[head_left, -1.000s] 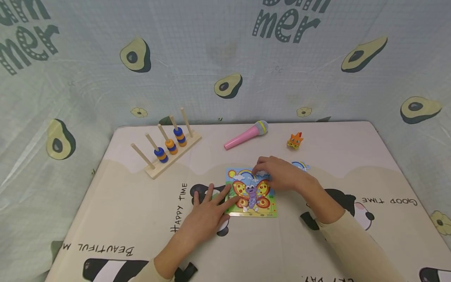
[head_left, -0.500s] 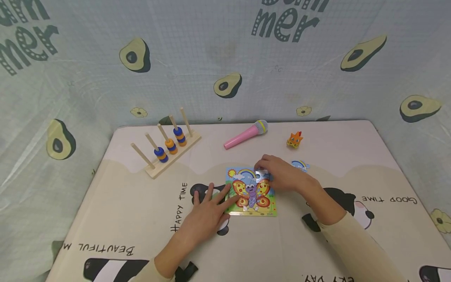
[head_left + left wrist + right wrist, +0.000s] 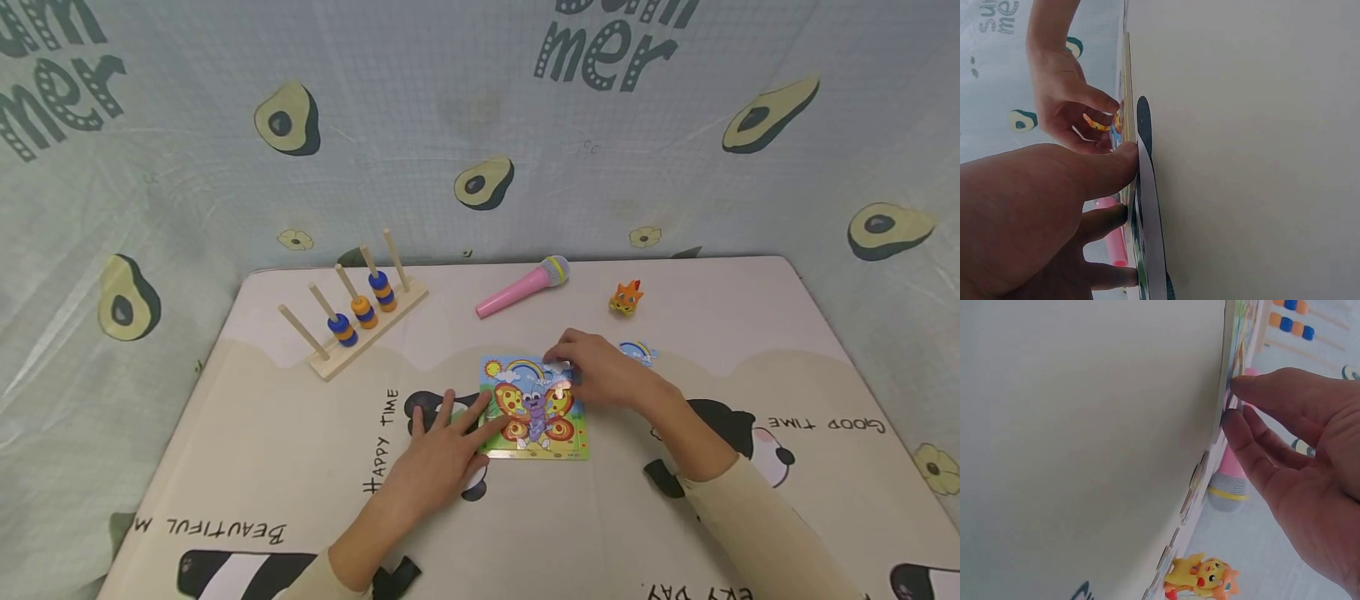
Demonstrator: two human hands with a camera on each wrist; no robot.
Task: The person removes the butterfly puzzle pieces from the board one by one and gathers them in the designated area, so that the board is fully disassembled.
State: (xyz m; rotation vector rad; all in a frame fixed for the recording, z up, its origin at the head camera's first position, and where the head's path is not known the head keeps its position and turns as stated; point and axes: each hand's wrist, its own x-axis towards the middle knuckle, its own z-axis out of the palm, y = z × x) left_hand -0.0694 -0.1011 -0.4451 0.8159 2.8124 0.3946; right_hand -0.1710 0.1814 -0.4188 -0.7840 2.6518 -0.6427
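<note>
A square butterfly jigsaw puzzle (image 3: 534,417) lies on the table in front of me. My left hand (image 3: 442,462) has its fingers spread, with the tips resting on the puzzle's left edge. In the left wrist view the left thumb (image 3: 1113,165) presses at the board's edge. My right hand (image 3: 600,371) is over the upper right corner, pinching a jigsaw piece (image 3: 558,377) between thumb and fingers, close over the picture. In the right wrist view the right fingertips (image 3: 1233,417) are right at the board; they hide much of the piece.
Loose rainbow jigsaw pieces (image 3: 637,352) lie right of the puzzle, behind my right wrist. Farther back are a pink toy microphone (image 3: 521,289) and a small orange and yellow figure (image 3: 626,297). A wooden peg stand (image 3: 367,329) with blue and orange beads is at the back left.
My right hand has shifted very slightly to the right at the puzzle's corner. The piece under its fingers has tilted and now looks more level with the picture. The left hand has stayed put.
</note>
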